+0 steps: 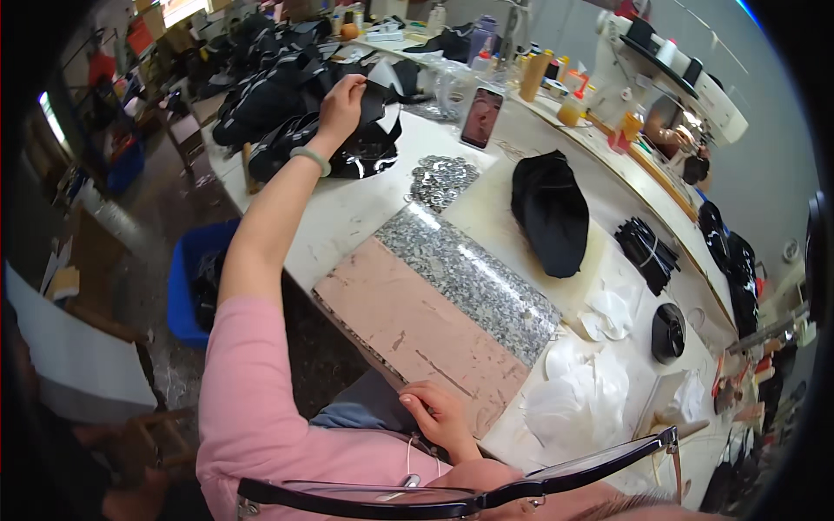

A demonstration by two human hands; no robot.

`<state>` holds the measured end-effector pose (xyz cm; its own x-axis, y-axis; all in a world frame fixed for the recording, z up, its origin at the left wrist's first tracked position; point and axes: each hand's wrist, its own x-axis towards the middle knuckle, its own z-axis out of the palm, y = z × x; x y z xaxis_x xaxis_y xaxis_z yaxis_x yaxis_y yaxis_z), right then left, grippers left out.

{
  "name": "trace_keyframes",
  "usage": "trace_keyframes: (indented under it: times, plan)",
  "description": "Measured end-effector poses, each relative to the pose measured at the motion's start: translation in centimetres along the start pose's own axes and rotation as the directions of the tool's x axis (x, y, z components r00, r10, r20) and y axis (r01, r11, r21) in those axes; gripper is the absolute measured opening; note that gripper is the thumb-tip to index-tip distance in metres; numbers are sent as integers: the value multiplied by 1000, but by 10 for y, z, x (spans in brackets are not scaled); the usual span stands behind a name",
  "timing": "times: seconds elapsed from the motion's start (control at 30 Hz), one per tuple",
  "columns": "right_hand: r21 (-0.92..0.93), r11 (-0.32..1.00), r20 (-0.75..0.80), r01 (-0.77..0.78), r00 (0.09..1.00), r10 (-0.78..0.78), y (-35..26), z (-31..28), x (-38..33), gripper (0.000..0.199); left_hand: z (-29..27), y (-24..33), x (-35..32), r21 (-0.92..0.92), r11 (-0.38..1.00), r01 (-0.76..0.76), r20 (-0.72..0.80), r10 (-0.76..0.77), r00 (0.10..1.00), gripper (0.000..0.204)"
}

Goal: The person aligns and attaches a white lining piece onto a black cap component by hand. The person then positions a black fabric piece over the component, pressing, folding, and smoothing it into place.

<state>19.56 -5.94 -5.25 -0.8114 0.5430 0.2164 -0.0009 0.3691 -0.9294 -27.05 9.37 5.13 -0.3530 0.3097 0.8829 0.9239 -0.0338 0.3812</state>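
Note:
My left hand [341,108] reaches to the far left of the table. Its fingers are closed on the edge of a black fabric piece [374,100], beside a heap of black cut pieces [282,130]. Part of what it grips is hidden by the fingers. Closer to my body, my right hand [437,418] rests at the near edge of a tan board [434,339], thumb and fingers a little apart, with nothing visible in it. Beyond the tan board lies a speckled grey stone slab [473,278]. A black rounded fabric piece [551,213] lies on a pale sheet to its right.
Flat metal rings [441,181] lie in a pile near a propped phone [482,118]. White thin pieces [578,395], a black strip bundle [647,252] and a black roll [668,333] are at right. A sewing machine [673,74] stands behind; a blue bin [193,286] stands at left.

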Motion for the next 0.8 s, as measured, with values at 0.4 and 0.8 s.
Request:
trace_keyframes:
  times: [0.4, 0.8]
  plan:
    - [379, 925, 101, 5, 994, -47, -6, -29, -31, 17, -40, 191, -17, -488, 438, 755, 850, 44, 524, 25]
    - [-340, 733, -819, -589, 569, 77, -1, -192, -147, 10, 102, 224, -97, -339, 927, 163, 798, 375, -471, 25]
